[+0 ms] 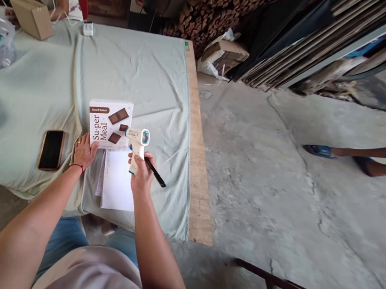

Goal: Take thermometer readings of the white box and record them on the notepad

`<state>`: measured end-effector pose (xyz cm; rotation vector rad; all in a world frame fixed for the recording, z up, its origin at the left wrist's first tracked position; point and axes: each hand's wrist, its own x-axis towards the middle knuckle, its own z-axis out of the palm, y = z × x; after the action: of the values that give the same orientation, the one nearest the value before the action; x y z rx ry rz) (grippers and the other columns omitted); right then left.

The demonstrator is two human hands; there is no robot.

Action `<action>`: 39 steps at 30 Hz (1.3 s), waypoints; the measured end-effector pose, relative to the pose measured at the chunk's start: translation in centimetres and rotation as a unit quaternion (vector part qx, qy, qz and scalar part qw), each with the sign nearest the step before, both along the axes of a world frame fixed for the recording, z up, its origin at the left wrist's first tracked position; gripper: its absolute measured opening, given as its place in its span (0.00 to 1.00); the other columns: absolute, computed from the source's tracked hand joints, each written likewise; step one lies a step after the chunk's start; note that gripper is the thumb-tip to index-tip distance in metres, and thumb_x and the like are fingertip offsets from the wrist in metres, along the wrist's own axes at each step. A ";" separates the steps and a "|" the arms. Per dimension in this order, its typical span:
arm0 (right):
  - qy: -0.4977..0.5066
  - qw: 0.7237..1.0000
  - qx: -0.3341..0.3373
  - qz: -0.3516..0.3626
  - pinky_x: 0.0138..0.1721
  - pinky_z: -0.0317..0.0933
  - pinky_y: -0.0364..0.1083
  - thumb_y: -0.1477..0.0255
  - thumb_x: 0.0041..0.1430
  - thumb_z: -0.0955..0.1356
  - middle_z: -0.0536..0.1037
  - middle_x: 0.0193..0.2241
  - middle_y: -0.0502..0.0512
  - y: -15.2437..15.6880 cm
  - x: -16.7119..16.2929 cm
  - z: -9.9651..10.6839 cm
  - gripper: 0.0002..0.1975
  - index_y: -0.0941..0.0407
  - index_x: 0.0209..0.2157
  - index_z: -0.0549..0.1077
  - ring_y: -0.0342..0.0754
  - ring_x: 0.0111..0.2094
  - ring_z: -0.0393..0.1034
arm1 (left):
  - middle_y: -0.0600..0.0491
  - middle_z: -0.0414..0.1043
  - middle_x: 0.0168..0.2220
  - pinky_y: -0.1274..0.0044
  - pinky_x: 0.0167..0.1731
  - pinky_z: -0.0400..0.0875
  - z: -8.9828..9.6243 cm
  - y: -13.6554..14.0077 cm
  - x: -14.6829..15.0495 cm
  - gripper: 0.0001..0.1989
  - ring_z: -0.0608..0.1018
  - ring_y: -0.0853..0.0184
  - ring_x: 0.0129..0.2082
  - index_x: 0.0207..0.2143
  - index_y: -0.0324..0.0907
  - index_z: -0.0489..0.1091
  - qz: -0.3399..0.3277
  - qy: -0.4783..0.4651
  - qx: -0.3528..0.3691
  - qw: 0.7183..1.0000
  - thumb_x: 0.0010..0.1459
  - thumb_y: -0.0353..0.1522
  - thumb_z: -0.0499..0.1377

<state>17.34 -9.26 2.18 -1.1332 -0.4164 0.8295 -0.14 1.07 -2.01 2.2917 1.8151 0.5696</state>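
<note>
The right hand (144, 171) grips a white thermometer (137, 143) (blue-trimmed), the left hand (84, 152) a white box (105, 126) printed brown.

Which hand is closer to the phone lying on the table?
The left. The left hand is just right of the phone, gripping the box; the right hand is farther right.

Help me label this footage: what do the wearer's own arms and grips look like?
Both forearms are bare, no sleeves in view. The left grip is ungloved, with a thin red bracelet at the wrist and a glint, possibly a ring. The right grip is ungloved, its wrist plain.
</note>
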 end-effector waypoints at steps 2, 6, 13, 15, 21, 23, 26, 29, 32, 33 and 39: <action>-0.018 1.000 -0.002 -0.014 0.27 0.61 0.44 0.60 0.49 0.69 0.75 0.24 0.47 1.4 -0.8 0.9 0.17 0.52 0.34 0.58 0.44 0.24 0.70 | 0.36 0.70 0.56 0.59 0.55 0.65 0.0 0.1 -0.1 0.34 0.71 0.48 0.57 0.58 0.35 0.64 -0.003 0.000 -0.001 1.000 0.67 0.49 0.35; -0.047 0.999 -0.001 -0.026 0.29 0.62 0.45 0.54 0.50 0.68 0.74 0.25 0.48 3.5 -1.7 1.8 0.20 0.52 0.34 0.58 0.46 0.27 0.70 | 0.36 0.70 0.55 0.58 0.55 0.65 0.2 0.1 -0.2 0.35 0.71 0.49 0.56 0.58 0.35 0.64 0.001 0.001 -0.002 1.000 0.67 0.49 0.34; -0.129 0.991 0.026 -0.015 0.32 0.62 0.45 0.51 0.53 0.67 0.68 0.27 0.46 5.0 -2.7 1.6 0.21 0.52 0.34 0.59 0.42 0.27 0.64 | 0.38 0.70 0.55 0.60 0.53 0.66 0.5 0.1 -0.1 0.32 0.71 0.50 0.56 0.59 0.39 0.64 0.001 0.002 -0.007 1.000 0.68 0.48 0.35; -0.124 0.992 0.019 -0.016 0.30 0.60 0.44 0.50 0.53 0.67 0.65 0.26 0.44 5.1 -3.0 1.4 0.22 0.52 0.34 0.59 0.41 0.26 0.61 | 0.38 0.71 0.55 0.60 0.53 0.66 0.5 0.1 -0.1 0.31 0.71 0.51 0.56 0.59 0.39 0.63 0.004 0.004 -0.011 1.000 0.68 0.47 0.36; -0.090 0.994 0.053 0.009 0.34 0.63 0.45 0.49 0.49 0.70 0.70 0.34 0.50 5.2 -3.4 1.1 0.25 0.51 0.35 0.58 0.43 0.32 0.66 | 0.39 0.70 0.54 0.62 0.54 0.66 0.5 0.2 -0.1 0.30 0.72 0.52 0.55 0.58 0.37 0.64 0.010 0.014 -0.016 1.000 0.69 0.46 0.37; -0.093 0.994 0.048 0.011 0.34 0.63 0.45 0.50 0.49 0.70 0.70 0.33 0.50 5.2 -3.4 1.2 0.25 0.51 0.35 0.58 0.43 0.32 0.66 | 0.39 0.71 0.54 0.62 0.54 0.66 0.4 0.2 -0.1 0.30 0.71 0.53 0.55 0.59 0.37 0.64 0.006 0.015 -0.013 1.000 0.69 0.46 0.38; -0.086 0.995 0.042 0.010 0.33 0.62 0.45 0.50 0.50 0.69 0.68 0.29 0.47 5.1 -3.4 1.3 0.23 0.51 0.35 0.58 0.43 0.29 0.64 | 0.39 0.70 0.54 0.62 0.54 0.66 0.4 0.2 -0.2 0.29 0.71 0.52 0.56 0.59 0.38 0.63 0.003 0.014 -0.012 1.000 0.69 0.46 0.38; -0.060 0.997 0.049 0.006 0.35 0.63 0.46 0.50 0.49 0.70 0.70 0.30 0.48 5.1 -3.5 1.4 0.25 0.51 0.35 0.57 0.43 0.29 0.65 | 0.39 0.70 0.55 0.62 0.54 0.66 0.3 0.2 -0.2 0.29 0.71 0.52 0.57 0.60 0.38 0.63 0.005 0.015 -0.013 1.000 0.69 0.46 0.38; -0.059 0.997 0.042 0.011 0.35 0.63 0.46 0.49 0.49 0.70 0.72 0.31 0.49 5.2 -3.5 1.2 0.25 0.51 0.35 0.57 0.43 0.30 0.67 | 0.39 0.70 0.55 0.61 0.55 0.65 0.2 0.3 -0.2 0.30 0.71 0.52 0.56 0.60 0.37 0.62 0.006 0.016 -0.015 1.000 0.68 0.46 0.38; -0.063 0.997 0.036 0.015 0.35 0.63 0.46 0.49 0.50 0.69 0.72 0.31 0.49 5.2 -3.4 1.1 0.24 0.51 0.35 0.57 0.44 0.30 0.67 | 0.39 0.70 0.55 0.61 0.55 0.65 0.2 0.3 -0.2 0.30 0.70 0.52 0.57 0.60 0.37 0.62 0.005 0.015 -0.015 1.000 0.68 0.46 0.38; -0.029 0.998 0.039 0.037 0.32 0.63 0.45 0.50 0.53 0.68 0.71 0.26 0.45 5.2 -3.3 0.8 0.22 0.50 0.35 0.56 0.43 0.27 0.66 | 0.38 0.70 0.55 0.61 0.54 0.65 0.0 0.3 -0.3 0.31 0.70 0.51 0.56 0.61 0.36 0.62 0.003 0.010 -0.015 1.000 0.68 0.47 0.37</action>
<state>14.02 -4.10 2.93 -1.0764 -0.5359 0.8391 -0.43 1.36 -2.03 2.2816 1.8287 0.5182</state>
